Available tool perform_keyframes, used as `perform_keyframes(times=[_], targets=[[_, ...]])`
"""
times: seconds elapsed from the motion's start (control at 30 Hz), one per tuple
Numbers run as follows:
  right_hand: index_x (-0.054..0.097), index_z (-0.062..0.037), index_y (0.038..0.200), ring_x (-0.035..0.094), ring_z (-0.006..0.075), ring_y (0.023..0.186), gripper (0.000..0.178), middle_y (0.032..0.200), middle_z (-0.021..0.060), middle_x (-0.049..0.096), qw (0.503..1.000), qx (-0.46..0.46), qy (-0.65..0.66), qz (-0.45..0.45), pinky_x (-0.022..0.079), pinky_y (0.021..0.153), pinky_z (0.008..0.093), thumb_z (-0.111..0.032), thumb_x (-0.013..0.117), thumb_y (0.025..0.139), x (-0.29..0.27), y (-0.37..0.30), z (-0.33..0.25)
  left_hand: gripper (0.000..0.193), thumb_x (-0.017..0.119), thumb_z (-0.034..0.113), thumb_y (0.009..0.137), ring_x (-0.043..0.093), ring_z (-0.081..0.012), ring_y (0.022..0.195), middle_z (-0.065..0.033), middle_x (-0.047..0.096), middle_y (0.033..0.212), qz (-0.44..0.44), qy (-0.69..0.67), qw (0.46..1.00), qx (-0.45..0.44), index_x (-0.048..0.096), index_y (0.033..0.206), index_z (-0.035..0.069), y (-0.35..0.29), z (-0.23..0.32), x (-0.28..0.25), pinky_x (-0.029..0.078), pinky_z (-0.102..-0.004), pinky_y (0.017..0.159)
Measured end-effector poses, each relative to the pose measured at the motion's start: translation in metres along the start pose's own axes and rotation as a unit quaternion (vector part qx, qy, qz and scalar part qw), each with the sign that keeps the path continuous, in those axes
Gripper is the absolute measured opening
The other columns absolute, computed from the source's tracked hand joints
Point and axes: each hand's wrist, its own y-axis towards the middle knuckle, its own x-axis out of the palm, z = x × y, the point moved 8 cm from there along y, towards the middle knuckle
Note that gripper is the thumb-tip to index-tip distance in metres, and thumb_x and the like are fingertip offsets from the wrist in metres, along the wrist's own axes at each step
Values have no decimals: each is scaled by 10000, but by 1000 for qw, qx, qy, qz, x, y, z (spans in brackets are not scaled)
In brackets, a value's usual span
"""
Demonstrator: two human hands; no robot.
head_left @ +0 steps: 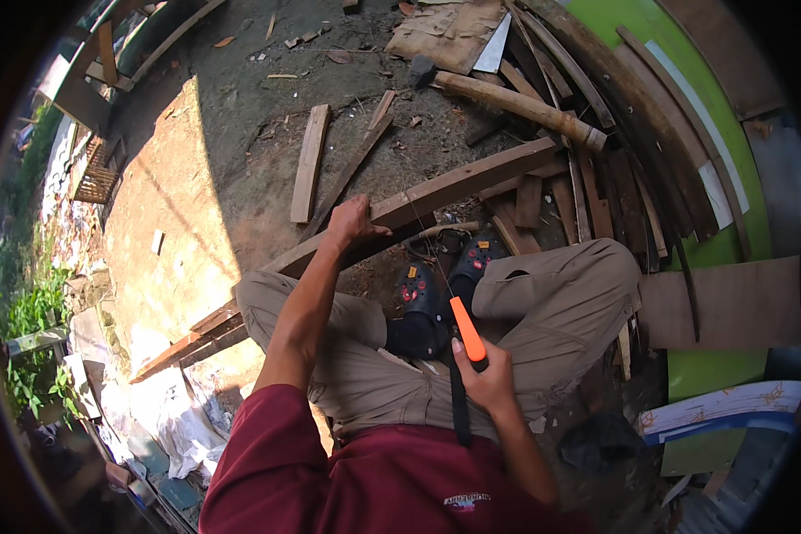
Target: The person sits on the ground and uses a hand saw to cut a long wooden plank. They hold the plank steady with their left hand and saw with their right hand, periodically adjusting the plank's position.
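The left hand (352,219) has its fingers clamped on the wooden beam (473,181). Nearer the body than the beam, the right hand (488,374) grips an orange-handled saw (466,327), fingers wrapped tight.

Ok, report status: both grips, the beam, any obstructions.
Left grip holds wooden beam. Right grip closed on orange-handled saw. Beam slanting, right end farther out. Dark shoes near the saw's line.

There's room past the beam (472,181), a lane of ground (445,147) between the slats (310,165) and the hammer (516,109)! Rightward, piled boards (627,198) block the way; nearer in, shoes (420,292) crowd beneath the saw (468,331), knees (610,271) fencing both sides.
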Motion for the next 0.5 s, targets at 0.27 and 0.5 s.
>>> perform_keyframes(times=[0.27,0.5], targets=[[659,45,897,517,86,647,291,652,92,597,1000,5,-16,-5,451,602,328,-234,702,966,7,0,16,810,902,578,607,642,-411,1056,-219,655,1044,108,-43,990,-85,536,1028,-9,-20,-6,32,540,-497,850],[699,25,1011,712,327,736,276,765,190,690,999,23,-30,-22,512,684,385,-244,692,953,11,4,29,850,885,606,615,658,-410,1079,-233,703,1045,-7,-60,984,-170,532,1088,-6,-12,-21,54,526,-500,890]])
